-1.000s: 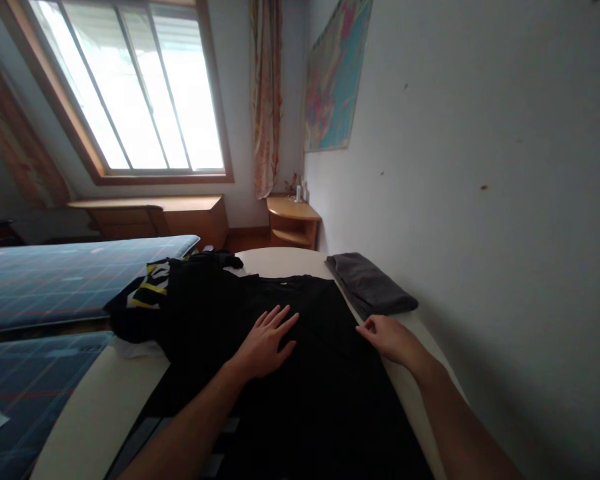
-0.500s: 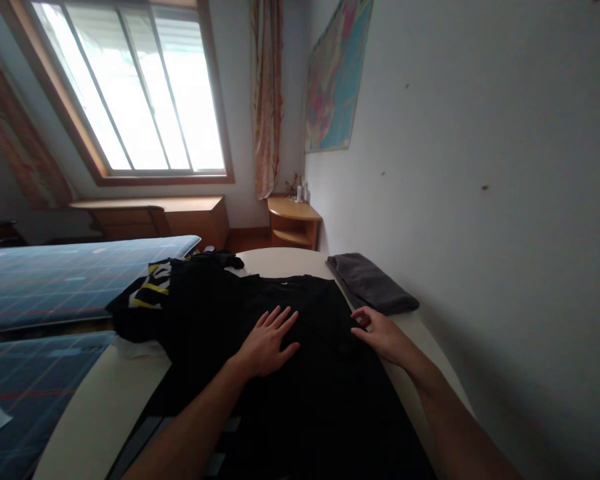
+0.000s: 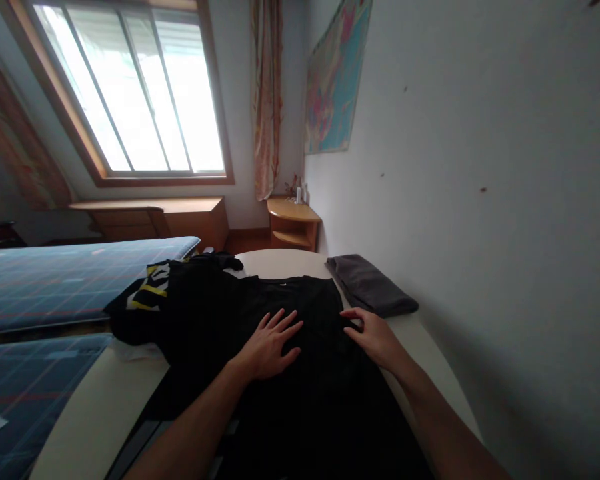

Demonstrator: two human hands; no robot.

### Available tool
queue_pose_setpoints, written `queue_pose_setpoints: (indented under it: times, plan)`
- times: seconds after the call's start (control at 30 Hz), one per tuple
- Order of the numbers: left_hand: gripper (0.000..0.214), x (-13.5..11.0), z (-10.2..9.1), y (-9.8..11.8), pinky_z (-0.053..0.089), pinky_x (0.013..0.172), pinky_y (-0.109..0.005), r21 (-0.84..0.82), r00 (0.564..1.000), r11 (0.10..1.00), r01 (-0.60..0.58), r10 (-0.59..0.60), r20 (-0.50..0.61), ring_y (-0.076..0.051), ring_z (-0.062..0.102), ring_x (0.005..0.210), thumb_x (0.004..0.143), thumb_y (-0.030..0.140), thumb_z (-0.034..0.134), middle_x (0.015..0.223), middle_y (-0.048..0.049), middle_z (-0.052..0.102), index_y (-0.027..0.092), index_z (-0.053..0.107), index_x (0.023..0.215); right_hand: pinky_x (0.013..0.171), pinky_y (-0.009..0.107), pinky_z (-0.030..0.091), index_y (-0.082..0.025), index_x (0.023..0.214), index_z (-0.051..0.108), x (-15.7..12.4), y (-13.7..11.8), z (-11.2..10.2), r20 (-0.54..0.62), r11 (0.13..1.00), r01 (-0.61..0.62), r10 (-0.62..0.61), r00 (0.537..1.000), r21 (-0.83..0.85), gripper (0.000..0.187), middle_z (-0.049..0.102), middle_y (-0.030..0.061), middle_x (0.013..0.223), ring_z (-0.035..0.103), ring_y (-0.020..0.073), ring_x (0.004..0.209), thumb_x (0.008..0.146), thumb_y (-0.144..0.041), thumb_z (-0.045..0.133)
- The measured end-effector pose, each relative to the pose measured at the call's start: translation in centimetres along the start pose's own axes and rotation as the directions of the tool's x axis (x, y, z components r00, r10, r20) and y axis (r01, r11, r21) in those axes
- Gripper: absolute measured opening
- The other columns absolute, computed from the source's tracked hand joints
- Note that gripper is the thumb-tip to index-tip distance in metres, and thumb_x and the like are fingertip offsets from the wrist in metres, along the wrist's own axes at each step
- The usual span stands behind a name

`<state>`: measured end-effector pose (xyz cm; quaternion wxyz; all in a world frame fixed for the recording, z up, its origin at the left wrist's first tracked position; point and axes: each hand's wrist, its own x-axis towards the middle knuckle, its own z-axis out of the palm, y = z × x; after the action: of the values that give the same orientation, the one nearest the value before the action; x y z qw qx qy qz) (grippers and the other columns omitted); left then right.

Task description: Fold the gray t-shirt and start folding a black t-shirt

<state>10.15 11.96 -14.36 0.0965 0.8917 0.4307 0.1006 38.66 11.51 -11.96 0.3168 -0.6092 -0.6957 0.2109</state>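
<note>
A black T-shirt (image 3: 320, 387) lies spread on a cream table (image 3: 95, 400), its neckline facing away from me. My left hand (image 3: 273, 347) rests flat on the chest of the shirt with fingers spread. At the right edge of the shirt, near the shoulder, my right hand (image 3: 375, 337) has curled fingers and thumb on the sleeve cloth. The dark fabric hides exactly how much cloth is between them. Grey patches show on the shirt beside my left forearm.
More black clothing with a yellow and white print (image 3: 153, 287) is heaped at the table's left. A folded dark grey cloth (image 3: 373, 285) lies at the right, near the wall (image 3: 480, 267). Blue plaid mattresses (image 3: 70, 283) stand left of the table.
My right hand has moved a little left, bringing the shirt's right sleeve edge inward. The left hand stays flat at nearly the same spot.
</note>
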Motion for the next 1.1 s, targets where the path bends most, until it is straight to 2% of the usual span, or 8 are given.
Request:
queue_pose_setpoints:
  times: [0.1, 0.23, 0.4, 0.5, 0.63, 0.8, 0.97, 1.1]
  plan:
    - [0.062, 0.0, 0.0, 0.2, 0.018, 0.121, -0.058, -0.001, 1.000, 1.000, 0.005, -0.005, -0.006, -0.033, 0.014, 0.152, 0.095, 0.050, 0.050, 0.165, 0.0017, 0.017, 0.033, 0.036, 0.153, 0.071, 0.031, 0.051, -0.021, 0.112, 0.070, -0.6, -1.8, 0.3, 0.053, 1.000, -0.019, 0.019, 0.998, -0.004, 0.035, 0.074, 0.0034, 0.089, 0.065, 0.0182, 0.071, 0.078, -0.024, 0.062]
    - [0.061, 0.0, 0.0, 0.4, 0.018, 0.123, -0.055, -0.001, 0.999, 1.000, -0.027, 0.027, -0.025, -0.032, 0.012, 0.153, 0.094, 0.046, 0.052, 0.166, 0.0025, 0.014, 0.030, 0.039, 0.152, 0.074, 0.031, 0.050, -0.023, 0.111, 0.071, -1.4, -3.7, 1.5, 0.074, 0.996, 0.047, -0.052, 0.996, 0.076, 0.032, 0.073, 0.0026, 0.091, 0.065, 0.0180, 0.075, 0.081, -0.026, 0.062]
    - [0.072, 0.1, 0.0, 0.7, 0.019, 0.124, -0.047, -0.042, 0.996, 0.998, -0.042, 0.038, -0.085, -0.024, 0.025, 0.150, 0.095, 0.035, 0.049, 0.161, -0.0031, 0.032, 0.024, 0.019, 0.159, 0.079, 0.031, 0.049, -0.025, 0.111, 0.070, -2.3, -4.9, 2.9, 0.109, 0.980, 0.132, -0.149, 0.983, 0.151, 0.031, 0.072, 0.0016, 0.098, 0.064, 0.0170, 0.081, 0.082, -0.020, 0.059]
    - [0.066, 0.2, 0.1, 0.8, 0.021, 0.123, -0.048, -0.051, 0.995, 0.997, -0.050, 0.046, -0.087, -0.023, 0.032, 0.147, 0.098, 0.029, 0.042, 0.158, -0.0021, 0.039, 0.028, 0.018, 0.159, 0.081, 0.029, 0.049, -0.023, 0.111, 0.068, -2.5, -5.3, 3.2, 0.147, 0.974, 0.144, -0.170, 0.974, 0.175, 0.034, 0.070, 0.0022, 0.106, 0.063, 0.0155, 0.082, 0.080, -0.015, 0.059]
    - [0.063, 0.2, 0.2, 0.7, 0.022, 0.123, -0.050, -0.052, 0.992, 0.995, -0.089, 0.084, -0.091, -0.023, 0.036, 0.145, 0.097, 0.021, 0.041, 0.155, 0.0005, 0.044, 0.035, 0.025, 0.156, 0.074, 0.028, 0.048, -0.021, 0.111, 0.064, -2.5, -5.4, 3.0, 0.187, 0.990, 0.096, -0.115, 0.976, 0.105, 0.036, 0.067, 0.0026, 0.102, 0.061, 0.0135, 0.073, 0.076, -0.015, 0.065]
    - [0.064, 0.5, 0.2, 0.5, 0.020, 0.123, -0.050, -0.108, 0.988, 0.984, -0.141, 0.134, -0.071, -0.020, 0.033, 0.147, 0.095, 0.014, 0.038, 0.155, 0.0009, 0.044, 0.031, 0.028, 0.156, 0.068, 0.028, 0.043, -0.018, 0.089, 0.062, -2.7, -5.8, 2.7, 0.224, 1.000, 0.003, -0.004, 0.975, 0.007, 0.012, 0.065, 0.0000, 0.077, 0.060, 0.0158, 0.072, 0.080, -0.022, 0.068]
    - [0.054, 0.5, -0.2, 0.4, 0.020, 0.124, -0.046, -0.219, 0.994, 0.970, -0.101, 0.090, -0.062, -0.016, 0.032, 0.147, 0.101, 0.021, 0.032, 0.155, -0.0003, 0.043, 0.028, 0.032, 0.154, 0.069, 0.025, 0.042, -0.021, 0.095, 0.063, -3.3, -6.8, 3.1, 0.237, 0.985, 0.119, -0.146, 0.960, 0.127, 0.014, 0.067, -0.0015, 0.084, 0.060, 0.0136, 0.073, 0.082, -0.020, 0.066]
    - [0.048, 0.5, -0.3, 0.4, 0.019, 0.124, -0.046, -0.247, 0.996, 0.966, -0.077, 0.066, -0.053, -0.017, 0.033, 0.147, 0.106, 0.037, 0.028, 0.155, -0.0025, 0.043, 0.027, 0.039, 0.151, 0.068, 0.024, 0.043, -0.022, 0.105, 0.064, -3.6, -7.2, 3.7, 0.278, 0.979, 0.133, -0.173, 0.945, 0.157, 0.023, 0.067, -0.0016, 0.088, 0.061, 0.0124, 0.071, 0.082, -0.019, 0.065]
